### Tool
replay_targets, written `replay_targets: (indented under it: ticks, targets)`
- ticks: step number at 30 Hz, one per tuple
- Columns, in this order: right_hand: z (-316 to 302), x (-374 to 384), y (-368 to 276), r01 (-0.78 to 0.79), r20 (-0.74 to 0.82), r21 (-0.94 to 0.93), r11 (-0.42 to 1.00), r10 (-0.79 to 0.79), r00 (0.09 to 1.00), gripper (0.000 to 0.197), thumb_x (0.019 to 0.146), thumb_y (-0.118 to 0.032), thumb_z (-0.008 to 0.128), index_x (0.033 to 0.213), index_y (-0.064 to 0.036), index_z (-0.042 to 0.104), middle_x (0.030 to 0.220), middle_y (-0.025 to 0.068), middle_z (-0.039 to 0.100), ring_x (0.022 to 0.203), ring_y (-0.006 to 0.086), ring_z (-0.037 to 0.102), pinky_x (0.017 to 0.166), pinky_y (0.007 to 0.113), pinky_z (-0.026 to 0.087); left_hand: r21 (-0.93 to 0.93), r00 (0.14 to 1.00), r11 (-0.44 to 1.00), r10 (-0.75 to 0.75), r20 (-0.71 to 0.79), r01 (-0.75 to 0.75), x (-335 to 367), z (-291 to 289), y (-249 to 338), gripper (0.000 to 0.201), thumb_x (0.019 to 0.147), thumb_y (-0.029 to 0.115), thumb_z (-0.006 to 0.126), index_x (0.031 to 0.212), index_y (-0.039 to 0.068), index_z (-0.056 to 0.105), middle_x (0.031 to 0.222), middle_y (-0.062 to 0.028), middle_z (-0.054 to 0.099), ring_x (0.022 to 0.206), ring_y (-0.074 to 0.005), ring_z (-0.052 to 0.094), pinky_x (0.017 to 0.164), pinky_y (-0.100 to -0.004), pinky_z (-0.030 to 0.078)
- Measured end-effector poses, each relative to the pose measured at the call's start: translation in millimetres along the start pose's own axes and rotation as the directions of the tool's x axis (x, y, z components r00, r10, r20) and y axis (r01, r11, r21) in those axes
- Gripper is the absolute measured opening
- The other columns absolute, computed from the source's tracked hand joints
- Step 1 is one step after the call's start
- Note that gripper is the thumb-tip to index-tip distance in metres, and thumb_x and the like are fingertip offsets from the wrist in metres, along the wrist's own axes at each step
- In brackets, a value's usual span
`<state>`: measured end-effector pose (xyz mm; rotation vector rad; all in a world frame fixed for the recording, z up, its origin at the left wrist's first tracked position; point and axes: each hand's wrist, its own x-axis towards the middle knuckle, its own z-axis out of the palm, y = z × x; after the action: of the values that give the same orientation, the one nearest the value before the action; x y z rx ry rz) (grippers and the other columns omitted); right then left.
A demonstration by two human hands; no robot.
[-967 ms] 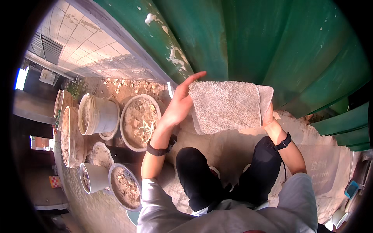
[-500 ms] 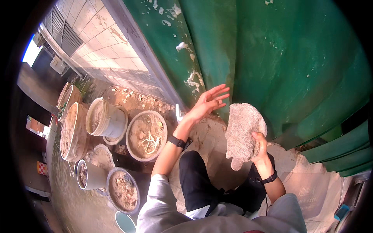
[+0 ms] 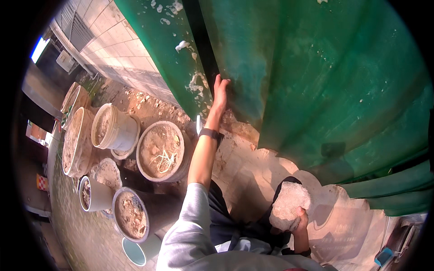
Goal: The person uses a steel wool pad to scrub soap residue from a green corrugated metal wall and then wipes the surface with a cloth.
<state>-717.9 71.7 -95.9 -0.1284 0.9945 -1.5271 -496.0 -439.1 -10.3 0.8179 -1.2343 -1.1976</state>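
My left hand (image 3: 220,95) reaches forward with its fingers curled around the edge of a green corrugated metal panel (image 3: 244,58), beside a dark gap (image 3: 204,40). White foam (image 3: 182,46) clings to the green strip left of that gap. Down at the right, by my knee, my right hand (image 3: 300,224) grips a fluffy pinkish-beige wash mitt (image 3: 288,203). The mitt hangs apart from the panel, and its lower part partly covers my fingers.
At the left stand several soil-filled pots, among them a round planter (image 3: 161,151) with dry stalks and a dark tall pot (image 3: 131,214). A pale green bucket (image 3: 134,251) sits nearer me. A tiled wall (image 3: 122,45) rises behind; a blue object (image 3: 383,256) lies far right.
My left hand has gone from open in the air to the panel's edge, where a dark gap now shows. The right hand has dropped toward me with the mitt.
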Motion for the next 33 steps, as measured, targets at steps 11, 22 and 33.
replay_targets:
  ticks: [11, 22, 33]
  targets:
    - [17.2, 16.1, -41.0, 0.188, 0.024, -0.041, 0.981, -0.187, 0.982, 0.056, 0.094, -0.025, 0.064, 0.14, 0.0029, 0.048, 0.128, 0.0146, 0.063, 0.114, 0.026, 0.064, 0.096, 0.04, 0.053, 0.062, 0.992, 0.992, 0.109, 0.057, -0.112, -156.1, -35.4, 48.6, 0.017, 0.098, 0.012, 0.067, 0.11, 0.001, 0.06, 0.092, -0.0009, 0.065, 0.088, -0.0106, 0.059, 0.079, -0.0273, 0.048]
    - [180.6, 70.9, -175.6, 0.734, 0.572, -0.609, -0.3, -0.807, 0.146, 0.052, 0.081, 0.0, 0.078, 0.13, 0.0049, 0.061, 0.117, 0.0183, 0.071, 0.107, 0.0261, 0.069, 0.093, 0.039, 0.054, -0.125, 0.932, 0.988, -0.038, 0.361, 0.089, -186.8, -79.4, 62.4, 0.077, 0.075, 0.053, 0.089, 0.126, 0.002, 0.062, 0.113, -0.0017, 0.068, 0.104, -0.0134, 0.063, 0.09, -0.0319, 0.051]
    - [276.8, 232.4, -265.7, 0.332, 0.347, -0.929, -0.165, -0.705, 0.619, 0.052, 0.079, -0.022, 0.071, 0.131, -0.0182, 0.066, 0.106, 0.0208, 0.073, 0.102, 0.0427, 0.068, 0.091, 0.049, 0.054, -0.068, 0.93, 0.985, -0.123, 0.346, 0.156, -223.7, -60.5, 61.4, 0.077, 0.078, 0.041, 0.09, 0.134, 0.002, 0.055, 0.123, -0.0018, 0.062, 0.112, -0.0152, 0.058, 0.097, -0.0332, 0.049]
